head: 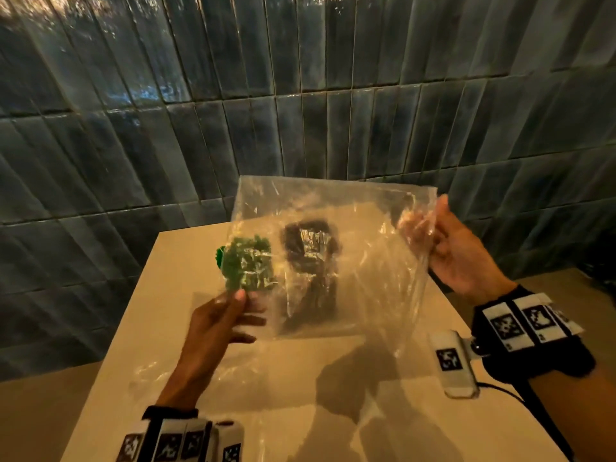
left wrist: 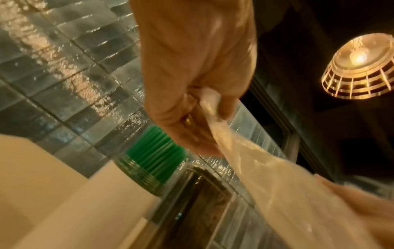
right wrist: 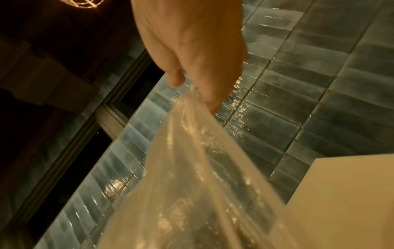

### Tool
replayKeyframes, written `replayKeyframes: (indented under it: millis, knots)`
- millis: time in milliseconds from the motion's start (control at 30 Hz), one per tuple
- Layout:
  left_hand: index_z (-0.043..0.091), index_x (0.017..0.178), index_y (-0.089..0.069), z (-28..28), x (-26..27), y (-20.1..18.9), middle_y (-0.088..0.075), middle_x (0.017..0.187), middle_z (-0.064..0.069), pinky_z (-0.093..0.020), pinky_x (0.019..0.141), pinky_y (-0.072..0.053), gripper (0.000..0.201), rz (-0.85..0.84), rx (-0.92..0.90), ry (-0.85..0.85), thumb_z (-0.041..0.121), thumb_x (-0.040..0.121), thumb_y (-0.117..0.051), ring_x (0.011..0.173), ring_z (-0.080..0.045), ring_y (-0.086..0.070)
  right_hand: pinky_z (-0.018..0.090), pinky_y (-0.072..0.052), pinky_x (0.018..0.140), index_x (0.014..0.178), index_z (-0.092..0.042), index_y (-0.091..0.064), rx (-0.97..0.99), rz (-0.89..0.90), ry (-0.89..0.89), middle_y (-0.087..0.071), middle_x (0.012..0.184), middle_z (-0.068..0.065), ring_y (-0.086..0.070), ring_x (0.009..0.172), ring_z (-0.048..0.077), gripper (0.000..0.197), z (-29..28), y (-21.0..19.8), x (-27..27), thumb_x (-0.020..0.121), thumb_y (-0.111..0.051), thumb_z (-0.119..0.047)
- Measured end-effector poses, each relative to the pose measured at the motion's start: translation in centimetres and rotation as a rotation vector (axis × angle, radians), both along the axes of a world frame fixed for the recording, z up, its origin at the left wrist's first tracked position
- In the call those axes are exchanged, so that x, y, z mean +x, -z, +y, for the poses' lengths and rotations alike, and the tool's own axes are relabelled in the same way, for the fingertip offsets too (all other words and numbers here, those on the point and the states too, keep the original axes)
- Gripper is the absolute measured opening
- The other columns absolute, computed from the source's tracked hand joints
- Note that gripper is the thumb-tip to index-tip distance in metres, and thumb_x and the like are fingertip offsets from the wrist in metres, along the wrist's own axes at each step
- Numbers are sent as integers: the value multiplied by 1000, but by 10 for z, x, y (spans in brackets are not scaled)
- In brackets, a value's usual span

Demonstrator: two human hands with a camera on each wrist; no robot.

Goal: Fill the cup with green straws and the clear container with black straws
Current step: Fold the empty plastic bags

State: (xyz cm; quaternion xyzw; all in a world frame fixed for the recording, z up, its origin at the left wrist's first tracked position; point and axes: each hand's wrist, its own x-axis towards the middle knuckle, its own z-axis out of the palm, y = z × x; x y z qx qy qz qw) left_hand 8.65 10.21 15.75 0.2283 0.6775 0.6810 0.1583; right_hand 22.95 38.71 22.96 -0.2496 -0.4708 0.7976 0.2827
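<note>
Both hands hold up an empty clear plastic bag (head: 363, 271) over the beige table (head: 300, 378). My left hand (head: 241, 303) pinches its lower left corner, and my right hand (head: 430, 228) grips its upper right edge. Seen through the bag, green straws (head: 248, 265) stand bunched in a cup at the table's far side. To their right, black straws fill a clear rectangular container (head: 310, 255). The left wrist view shows the green straws (left wrist: 155, 151) in the ribbed cup (left wrist: 140, 176), the container (left wrist: 202, 193) beside it, and the bag (left wrist: 277, 185). In the right wrist view the bag (right wrist: 192, 185) hangs from my right hand (right wrist: 198, 80).
A dark glazed tile wall (head: 300, 95) rises right behind the table. The table's left edge (head: 110, 328) drops off to a lower floor area. A lit pendant lamp (left wrist: 360, 67) hangs overhead. A dark window frame (right wrist: 102, 114) sits beside the tiles.
</note>
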Motion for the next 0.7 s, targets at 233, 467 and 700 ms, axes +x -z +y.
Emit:
replayKeyframes:
  millis: [233, 467, 700]
  knots:
    - [28, 84, -70, 7, -6, -3, -73, 84, 4, -32, 52, -57, 26, 63, 133, -165, 36, 87, -45, 75, -12, -69, 36, -53, 73, 101, -7, -64, -4, -358, -308, -69, 101, 13, -65, 89, 26, 26, -39, 57, 5, 93, -51, -28]
    - [14, 77, -62, 3, -10, -8, -56, 51, -4, -20, 46, -48, 27, 411, -122, -233, 32, 92, -49, 46, -14, -55, 23, -53, 54, 87, -30, -56, 411, -81, 305, -63, 74, -3, -61, 59, 6, 23, -32, 60, 8, 99, -37, -30]
    - [13, 75, -62, 9, -19, -25, -56, 55, -2, -34, 46, -46, 44, 739, -96, -383, 55, 86, -52, 44, -20, -52, -3, -34, 50, 112, -3, -58, 930, -170, 672, -51, 65, 7, -45, 51, 0, 26, -28, 36, 14, 100, -36, -11]
